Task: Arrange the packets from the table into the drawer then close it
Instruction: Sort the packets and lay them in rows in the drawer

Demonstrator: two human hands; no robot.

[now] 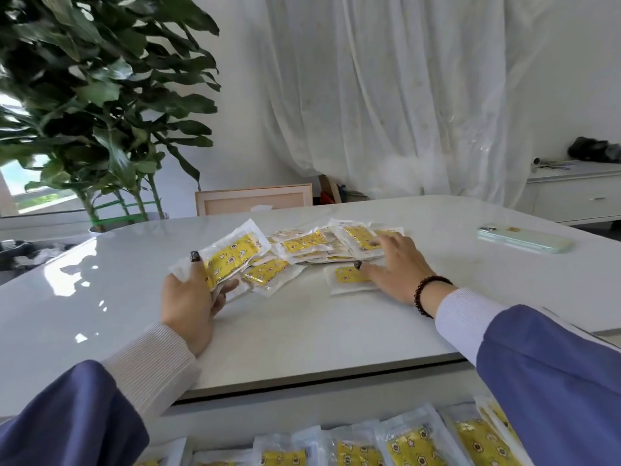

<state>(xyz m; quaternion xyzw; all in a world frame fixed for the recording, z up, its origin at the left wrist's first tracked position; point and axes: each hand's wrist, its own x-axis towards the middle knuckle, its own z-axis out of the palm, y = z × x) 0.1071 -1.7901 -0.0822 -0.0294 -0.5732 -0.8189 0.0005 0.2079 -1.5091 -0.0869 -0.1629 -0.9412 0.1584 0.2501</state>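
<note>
Head view. White table (302, 331), near edge running across the lower part of the frame. A loose heap of packets (322, 245), clear wrap with yellow printed inserts, lies toward the middle of the table, overlapping and unsorted; count not readable, but more than a handful.

Left hand (191, 297): thumb on top and fingers curled beneath a packet (228, 255) at the left end of the heap, gripping it, far end tilted up off the surface. There may be more than one packet in that grip; cannot tell.

Right hand (393, 267): fingers spread and fairly straight, laid flat over the right end of the heap, thumb touching a single packet (349, 277) that sits just apart on the near side. Pressing or gathering, not closed round anything.

Below the near edge of the table, the open drawer (336, 415) shows along the bottom of the frame. A row of packets (413, 445) already stands in it, side by side.

Judgement: partway through. Part of the stock is filed; the table heap is left, and the drawer is not yet closed.

A phone (524, 240) lies near the right edge of the table, well apart from the heap. A leafy plant (100, 95) stands beyond the far left corner.
</note>
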